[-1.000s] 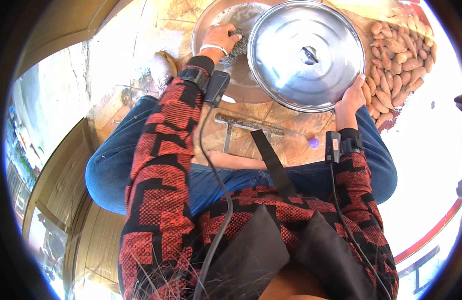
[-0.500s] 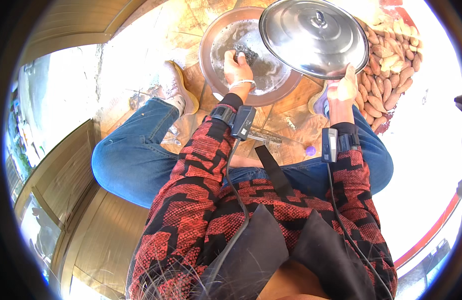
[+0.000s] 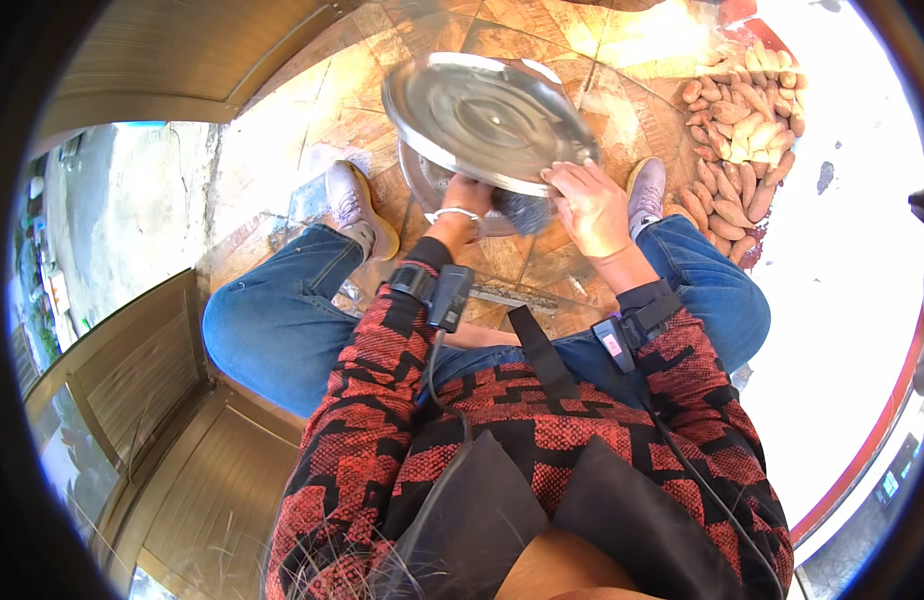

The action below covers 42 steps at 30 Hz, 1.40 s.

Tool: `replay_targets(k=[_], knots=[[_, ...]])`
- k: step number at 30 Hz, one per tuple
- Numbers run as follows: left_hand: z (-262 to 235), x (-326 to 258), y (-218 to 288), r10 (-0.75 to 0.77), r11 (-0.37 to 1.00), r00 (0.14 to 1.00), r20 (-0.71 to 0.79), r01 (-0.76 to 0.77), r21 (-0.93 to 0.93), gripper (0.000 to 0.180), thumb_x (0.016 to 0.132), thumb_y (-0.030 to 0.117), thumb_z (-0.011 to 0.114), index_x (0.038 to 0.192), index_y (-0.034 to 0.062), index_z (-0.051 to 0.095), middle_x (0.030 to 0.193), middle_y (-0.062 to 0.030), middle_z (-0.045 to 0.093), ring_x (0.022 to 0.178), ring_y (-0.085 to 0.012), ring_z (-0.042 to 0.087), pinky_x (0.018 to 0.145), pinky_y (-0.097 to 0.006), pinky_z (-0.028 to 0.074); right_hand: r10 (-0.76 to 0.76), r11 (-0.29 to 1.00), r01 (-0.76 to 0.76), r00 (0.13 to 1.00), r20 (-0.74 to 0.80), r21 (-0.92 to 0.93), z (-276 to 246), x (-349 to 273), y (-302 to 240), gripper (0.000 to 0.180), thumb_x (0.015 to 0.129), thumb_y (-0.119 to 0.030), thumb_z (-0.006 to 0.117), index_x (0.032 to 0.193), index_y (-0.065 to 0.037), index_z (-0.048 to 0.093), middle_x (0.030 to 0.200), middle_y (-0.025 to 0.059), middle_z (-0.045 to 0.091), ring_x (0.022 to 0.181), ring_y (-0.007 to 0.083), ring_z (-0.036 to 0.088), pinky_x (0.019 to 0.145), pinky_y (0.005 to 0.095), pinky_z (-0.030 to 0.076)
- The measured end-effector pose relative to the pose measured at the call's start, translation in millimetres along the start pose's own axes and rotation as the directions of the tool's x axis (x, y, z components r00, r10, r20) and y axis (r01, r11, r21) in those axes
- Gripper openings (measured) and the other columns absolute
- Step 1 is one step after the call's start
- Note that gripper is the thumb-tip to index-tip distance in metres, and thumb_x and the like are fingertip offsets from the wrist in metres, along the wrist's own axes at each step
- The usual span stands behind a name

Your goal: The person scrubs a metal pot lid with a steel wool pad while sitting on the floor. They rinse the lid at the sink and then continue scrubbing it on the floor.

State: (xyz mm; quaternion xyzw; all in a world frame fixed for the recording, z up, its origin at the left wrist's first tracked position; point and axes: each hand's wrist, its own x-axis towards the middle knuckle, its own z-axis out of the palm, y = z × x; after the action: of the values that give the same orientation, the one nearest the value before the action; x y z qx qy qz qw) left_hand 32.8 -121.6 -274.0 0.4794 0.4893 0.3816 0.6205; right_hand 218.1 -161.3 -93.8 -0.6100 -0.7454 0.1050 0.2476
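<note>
A round metal lid [image 3: 487, 112] is tilted over the brown basin [image 3: 414, 178], a concentric-ringed face towards me and no knob showing. My right hand [image 3: 590, 205] grips its near right rim, thumb and fingers bent over the edge. Close to the lid's near edge is my left hand [image 3: 466, 198], closed, its fingertips partly hidden under the lid. A dark, blurred scouring pad [image 3: 523, 210] pokes out from that hand, just beneath the rim. Most of the basin and its water is covered by the lid.
A heap of sweet potatoes [image 3: 737, 140] lies to the right on the floor. My shoes [image 3: 354, 205] stand either side of the basin. Brown panelled doors [image 3: 142, 320] rise on the left. Tiles [image 3: 352, 80] cover the floor.
The lid has come left over the basin and turned, so its knob no longer shows. My left hand has drawn back from the water with the scouring pad; my right hand has shifted left.
</note>
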Motion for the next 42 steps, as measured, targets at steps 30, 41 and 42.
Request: replay_targets(k=[30,41,42], knots=[[81,-23,18,0.063,0.902,0.987,0.15,-0.121,0.415,0.024,0.082,0.013,0.074,0.1,0.0069,0.061,0.095,-0.0157,0.063,0.092,-0.0341,0.061,0.084,-0.041,0.049,0.805,-0.191,-0.853,0.146,0.574,0.485,74,-19,104,0.041,0.089,-0.04,0.072,0.114,-0.008,0.066,0.09,0.0049,0.067,0.077,0.0151,0.061,0.058,0.0285,0.041],[-30,98,-41,0.033,0.356,0.921,-0.388,0.352,0.866,0.036,0.091,0.034,0.067,0.114,0.0078,0.057,0.114,-0.0158,0.06,0.108,-0.0355,0.059,0.09,-0.05,0.05,0.86,0.143,-0.774,0.405,0.31,0.617,65,-27,101,0.035,0.094,-0.024,0.068,0.118,0.001,0.067,0.112,0.0062,0.068,0.101,0.0154,0.061,0.093,0.0306,0.045],[-28,103,-43,-0.03,0.466,0.866,-0.499,0.454,0.76,0.039,0.092,0.033,0.065,0.116,0.0043,0.053,0.112,-0.0187,0.062,0.107,-0.0376,0.062,0.09,-0.05,0.051,0.868,0.152,-0.771,0.403,0.289,0.619,67,-27,99,0.035,0.095,-0.024,0.068,0.118,0.001,0.067,0.112,0.0061,0.068,0.101,0.0153,0.06,0.093,0.0306,0.045]])
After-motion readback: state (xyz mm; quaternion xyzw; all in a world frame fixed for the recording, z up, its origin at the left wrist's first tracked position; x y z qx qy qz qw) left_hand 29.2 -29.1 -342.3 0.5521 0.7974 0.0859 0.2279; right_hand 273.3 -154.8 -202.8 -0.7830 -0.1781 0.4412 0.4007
